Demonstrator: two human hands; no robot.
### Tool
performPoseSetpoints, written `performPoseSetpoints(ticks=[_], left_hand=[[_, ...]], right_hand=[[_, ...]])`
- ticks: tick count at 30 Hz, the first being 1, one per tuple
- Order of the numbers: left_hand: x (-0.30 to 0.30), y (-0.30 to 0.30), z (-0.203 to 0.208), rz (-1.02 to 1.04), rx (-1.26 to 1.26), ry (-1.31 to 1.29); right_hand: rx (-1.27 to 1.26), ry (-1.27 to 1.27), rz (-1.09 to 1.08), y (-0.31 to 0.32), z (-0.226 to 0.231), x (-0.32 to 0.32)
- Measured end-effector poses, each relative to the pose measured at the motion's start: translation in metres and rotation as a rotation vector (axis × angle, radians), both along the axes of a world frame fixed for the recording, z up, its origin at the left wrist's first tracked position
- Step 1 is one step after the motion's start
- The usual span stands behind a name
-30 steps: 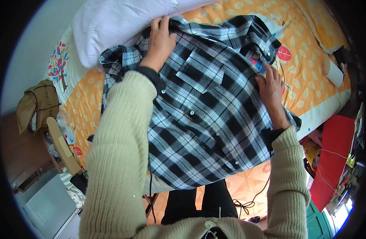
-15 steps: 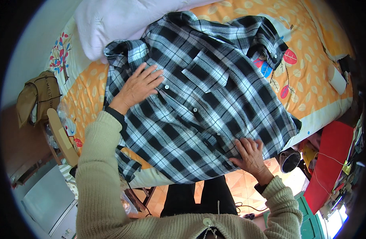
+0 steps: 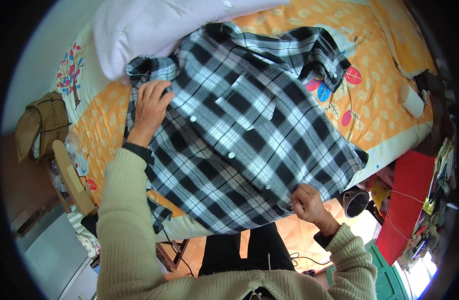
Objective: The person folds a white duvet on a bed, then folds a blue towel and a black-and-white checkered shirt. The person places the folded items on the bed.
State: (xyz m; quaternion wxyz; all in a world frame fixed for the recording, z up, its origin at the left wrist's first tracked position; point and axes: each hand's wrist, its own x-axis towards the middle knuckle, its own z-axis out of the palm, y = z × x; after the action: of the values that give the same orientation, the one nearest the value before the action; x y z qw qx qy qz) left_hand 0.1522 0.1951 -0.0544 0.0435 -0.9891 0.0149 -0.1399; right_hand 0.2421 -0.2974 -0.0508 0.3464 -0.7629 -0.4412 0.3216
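A black-and-white checked, button-front cotton shirt (image 3: 244,135) is spread flat across the orange, leaf-printed bed sheet (image 3: 384,100), its collar end towards the far side of the bed and its hem reaching the near edge of the mattress. The left hand (image 3: 152,107) is laid open and flat on the shirt's left shoulder area, fingers extended towards the collar, just below a soft white pillow (image 3: 149,30) that overlaps the top of the garment. The right hand (image 3: 307,202) is closed on the lower hem of the shirt at the near edge of the bed, the fabric being pinched between thumb and fingers. Both forearms are covered by ribbed, pale-green knitted sleeves (image 3: 134,220).

The weave of the shirt is seen to be thin and slightly creased, with a row of small white buttons (image 3: 232,155) down the placket and a patch pocket on the chest. One sleeve is folded over at the upper right, its cuff lying on the coloured leaf motif of the sheet.

Free sheet is left to the right of the shirt, up to a small white cylindrical roll (image 3: 412,100) near the bed's right edge. On the left, only a narrow strip of sheet remains before the edge, beyond which a tan canvas bag (image 3: 39,125) is seen. Below the near edge, an orange tiled floor (image 3: 299,235) and a red flat panel (image 3: 409,200) are visible.
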Motion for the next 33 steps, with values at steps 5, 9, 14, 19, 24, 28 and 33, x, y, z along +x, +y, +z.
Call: performPoseSetpoints(ticks=[5, 9, 14, 19, 24, 28, 33], left_hand=[[-0.015, -0.043, -0.015, 0.209, 0.0, 0.045], [-0.015, -0.114, -0.02, 0.069, -0.14, 0.151], [-0.022, -0.147, -0.065, 0.114, -0.312, 0.357], [-0.023, -0.147, -0.068, 0.143, -0.31, 0.328], [-0.026, -0.147, -0.073, 0.159, -0.356, 0.348], [-0.021, -0.148, -0.066, 0.145, -0.419, 0.274], [-0.052, -0.166, -0.039, 0.283, -0.416, 0.208]], right_hand=[[-0.072, -0.045, 0.113, 0.021, -0.001, -0.004], [0.081, -0.158, -0.48, 0.072, 0.003, 0.069], [0.291, 0.917, -1.185, 0.125, -0.041, 0.216], [0.383, 1.249, -1.336, 0.169, -0.078, 0.259], [0.676, 0.851, -1.146, 0.164, -0.071, 0.284], [1.035, 0.143, -1.16, 0.197, 0.012, 0.293], [0.986, -0.269, -0.658, 0.278, 0.145, 0.112]])
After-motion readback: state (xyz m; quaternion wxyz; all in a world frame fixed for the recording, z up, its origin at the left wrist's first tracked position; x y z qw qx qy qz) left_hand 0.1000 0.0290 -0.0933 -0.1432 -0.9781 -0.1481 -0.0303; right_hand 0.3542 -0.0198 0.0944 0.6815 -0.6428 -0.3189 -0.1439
